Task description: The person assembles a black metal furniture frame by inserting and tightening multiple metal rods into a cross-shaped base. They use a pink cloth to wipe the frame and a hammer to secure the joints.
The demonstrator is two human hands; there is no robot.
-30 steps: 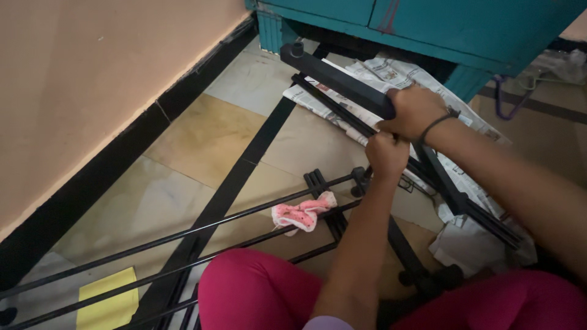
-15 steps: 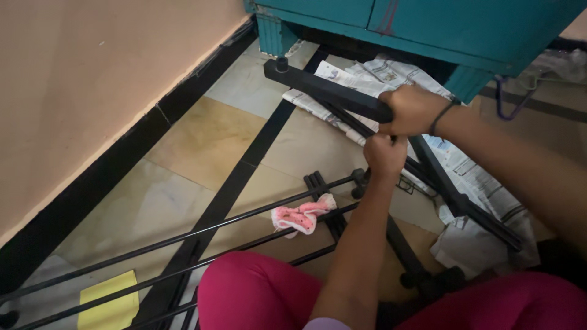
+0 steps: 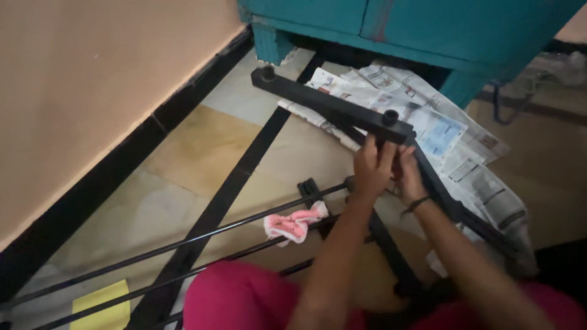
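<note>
- Where a second ago the black bar (image 3: 333, 105) lay lower and partly under the right hand, it now stands raised clear of the floor, its two short round sockets pointing up, one at the far end and one just above the fingers.
- Since then the left hand (image 3: 372, 168) has climbed from the thin rods to the underside of the bar near its closer socket; its fingers are curled narrow against the black upright piece there, gripping it.
- Having slid off the top of the bar, the right hand (image 3: 408, 177), a dark band at its wrist, now sits just beside the left one, closed on the same joint; how much of the frame it wraps I cannot tell, as the left hand hides part of it.
- Both hands meeting at one spot suggests the work has narrowed to that joint between bar and slanted black frame (image 3: 465, 211).
- Beneath the bar lie spread newspapers (image 3: 452, 143) on the tiled floor (image 3: 195, 159).
- Nearer the person, thin black rods (image 3: 202, 235) run across, with a pink cloth (image 3: 293, 222) lying against them.
- Behind stands a teal cabinet (image 3: 428, 24); a yellow sheet (image 3: 101, 304) lies well apart, near the peach wall.
</note>
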